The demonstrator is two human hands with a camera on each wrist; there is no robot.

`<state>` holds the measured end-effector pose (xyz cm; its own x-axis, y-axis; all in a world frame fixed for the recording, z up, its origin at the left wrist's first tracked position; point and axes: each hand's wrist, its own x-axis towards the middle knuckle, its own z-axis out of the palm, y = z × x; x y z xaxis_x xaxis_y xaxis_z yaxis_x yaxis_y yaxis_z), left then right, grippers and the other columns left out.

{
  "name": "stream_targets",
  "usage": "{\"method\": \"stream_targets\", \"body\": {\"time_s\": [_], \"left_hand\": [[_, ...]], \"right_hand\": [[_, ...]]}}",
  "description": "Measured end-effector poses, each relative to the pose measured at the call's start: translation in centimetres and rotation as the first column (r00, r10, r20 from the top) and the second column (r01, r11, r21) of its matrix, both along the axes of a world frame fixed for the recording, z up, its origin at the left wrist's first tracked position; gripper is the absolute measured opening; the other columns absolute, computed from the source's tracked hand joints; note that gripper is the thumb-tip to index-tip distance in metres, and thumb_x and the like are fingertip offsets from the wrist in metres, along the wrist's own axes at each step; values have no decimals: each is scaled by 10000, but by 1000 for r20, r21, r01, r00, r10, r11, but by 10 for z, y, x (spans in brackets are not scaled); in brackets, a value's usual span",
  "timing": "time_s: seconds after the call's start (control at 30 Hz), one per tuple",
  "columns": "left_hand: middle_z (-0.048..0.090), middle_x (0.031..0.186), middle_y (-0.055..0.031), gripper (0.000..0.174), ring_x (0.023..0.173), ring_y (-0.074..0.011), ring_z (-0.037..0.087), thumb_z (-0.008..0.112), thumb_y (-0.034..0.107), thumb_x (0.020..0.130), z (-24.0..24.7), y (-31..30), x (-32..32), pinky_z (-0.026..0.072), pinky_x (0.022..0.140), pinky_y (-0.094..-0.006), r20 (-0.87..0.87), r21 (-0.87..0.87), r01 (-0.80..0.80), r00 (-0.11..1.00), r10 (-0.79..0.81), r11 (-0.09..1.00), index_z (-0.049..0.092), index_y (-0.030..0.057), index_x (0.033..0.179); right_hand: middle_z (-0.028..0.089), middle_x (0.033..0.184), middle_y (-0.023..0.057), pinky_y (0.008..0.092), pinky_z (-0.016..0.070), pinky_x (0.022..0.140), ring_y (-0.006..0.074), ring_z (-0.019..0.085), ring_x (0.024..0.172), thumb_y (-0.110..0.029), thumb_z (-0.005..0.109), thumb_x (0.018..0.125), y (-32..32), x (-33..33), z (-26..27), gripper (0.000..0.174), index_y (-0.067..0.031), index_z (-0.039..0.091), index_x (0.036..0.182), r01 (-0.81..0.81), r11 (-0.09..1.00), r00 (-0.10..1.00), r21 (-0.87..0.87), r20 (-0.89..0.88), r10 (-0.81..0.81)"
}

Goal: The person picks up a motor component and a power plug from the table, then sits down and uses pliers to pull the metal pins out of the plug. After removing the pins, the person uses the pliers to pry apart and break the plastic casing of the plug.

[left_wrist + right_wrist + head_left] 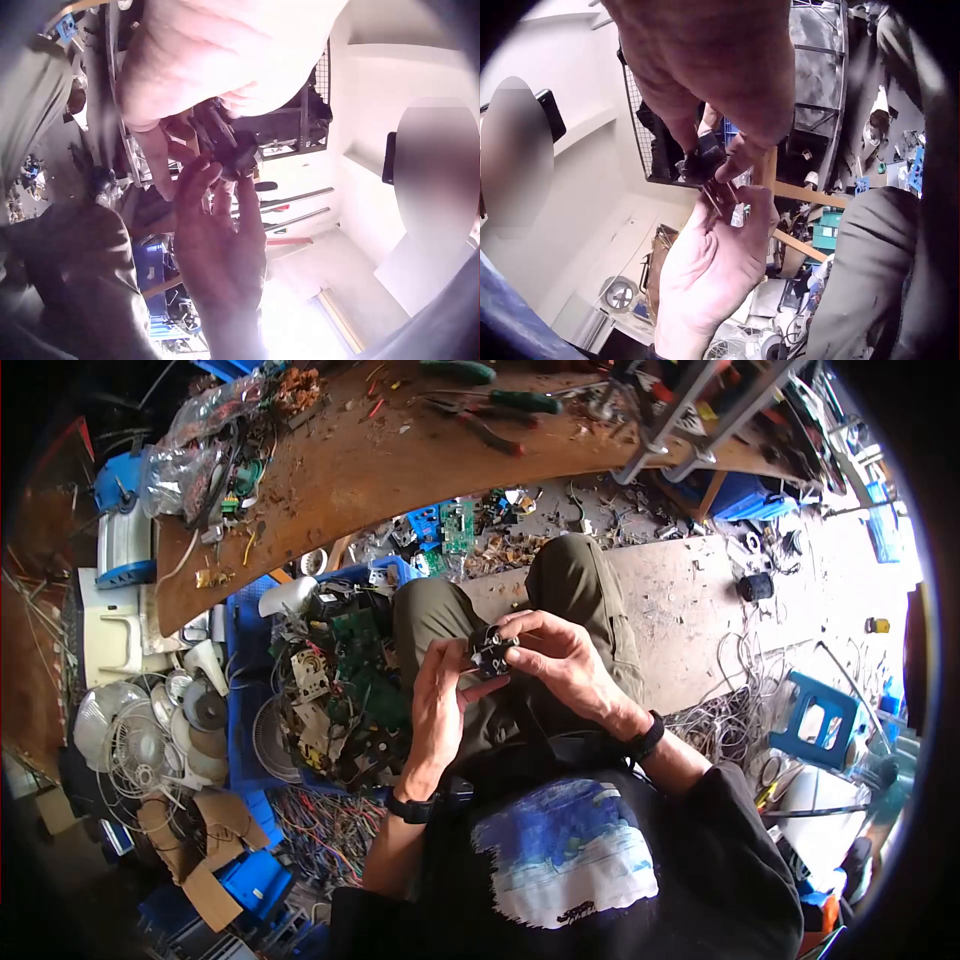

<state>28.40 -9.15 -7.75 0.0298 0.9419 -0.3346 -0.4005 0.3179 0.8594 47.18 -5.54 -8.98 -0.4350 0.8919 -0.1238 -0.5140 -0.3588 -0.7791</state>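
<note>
Over my lap, both hands hold a small black part (490,653) with bright metal bits on its face. My left hand (437,700) grips it from the left with curled fingers. From the right, my right hand (568,668) pinches it between thumb and fingers. In the left wrist view the dark part (240,154) sits at the fingertips of the right hand (217,251). Thin metal prongs (714,201) stick out of it toward the left palm (712,274) in the right wrist view. Fingers hide much of the part, and I cannot tell its exact kind.
A blue crate (243,710) of circuit boards (350,650) stands at my left, beside fan grilles (140,745). Pliers (485,430) lie on the littered wooden bench (330,480) ahead. On the right are tangled cables (710,725) and a blue stool (815,718).
</note>
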Motion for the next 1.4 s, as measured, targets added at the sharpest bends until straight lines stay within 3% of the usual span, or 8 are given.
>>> {"method": "stream_targets", "body": {"time_s": [0.13, 0.23, 0.3, 0.43, 0.6, 0.9, 0.97, 1.4], "left_hand": [[637, 1148, -73, 252, 1087, -186, 648, 429, 290, 1108, 7, -10, 11, 621, 886, -455, -82, 40, 24, 996, -21, 999, 544, 67, 1133], [633, 1119, -58, 278, 1059, -157, 632, 432, 300, 1108, 14, -12, 14, 579, 900, -385, -129, 45, 67, 990, -61, 997, 561, 55, 1134], [653, 1104, -65, 274, 983, -143, 667, 441, 290, 1112, 14, -11, 14, 563, 891, -314, -500, 177, 158, 865, -50, 972, 549, 50, 1190], [575, 1071, -48, 233, 963, -112, 559, 496, 234, 1097, -2, -5, 10, 464, 881, -267, -677, 225, 173, 736, 27, 959, 578, 19, 1135], [565, 1101, 9, 245, 999, -83, 567, 483, 273, 1103, -6, -1, 14, 524, 856, -267, -660, 171, 158, 751, -6, 972, 589, 55, 1142], [562, 1039, 18, 170, 860, -62, 482, 580, 184, 1061, 4, 8, 26, 394, 783, -212, -624, 230, 97, 779, 70, 968, 625, 21, 1077], [541, 1119, -56, 189, 990, -142, 591, 572, 157, 1063, 6, 8, 24, 500, 888, -285, -679, 179, 140, 734, 20, 974, 617, -20, 1108], [556, 1146, -73, 170, 998, -156, 600, 632, 129, 1025, -4, 8, 25, 532, 849, -280, -642, 200, 99, 765, 54, 975, 645, -19, 1109]], "right_hand": [[680, 1179, 39, 305, 565, 947, 119, 650, 1073, -76, 659, 996, -15, 11, -7, 239, -28, 649, 1229, -34, 995, 992, -89, -121, 23], [678, 1187, 35, 295, 567, 945, 118, 656, 1074, -90, 650, 1003, -20, 16, -16, 249, -37, 642, 1246, -29, 990, 980, -136, -200, 1], [678, 1189, 33, 296, 566, 948, 119, 657, 1077, -91, 646, 1005, -20, 17, -26, 247, -39, 643, 1247, -33, 985, 974, -167, -228, -6], [674, 1204, 29, 296, 565, 957, 120, 653, 1096, -92, 641, 1008, -16, 20, -32, 244, -42, 643, 1247, -50, 984, 960, -173, -281, 0], [670, 1215, 28, 313, 558, 979, 127, 648, 1114, -86, 634, 1011, -11, 21, -35, 246, -43, 639, 1253, -51, 975, 954, -218, -299, -17], [622, 1255, 38, 329, 548, 994, 131, 609, 1166, -91, 618, 1023, -7, 24, -37, 179, -60, 619, 1199, 28, 977, 967, -213, -242, -81], [614, 1259, 38, 328, 552, 986, 129, 602, 1172, -94, 616, 1025, -7, 25, -39, 164, -61, 614, 1186, 41, 981, 979, -190, -187, -77], [637, 1330, 99, 281, 595, 899, 148, 643, 1138, -74, 637, 1007, -9, 18, -36, 155, -60, 646, 1161, 179, 974, 977, -137, -89, -192]]}}
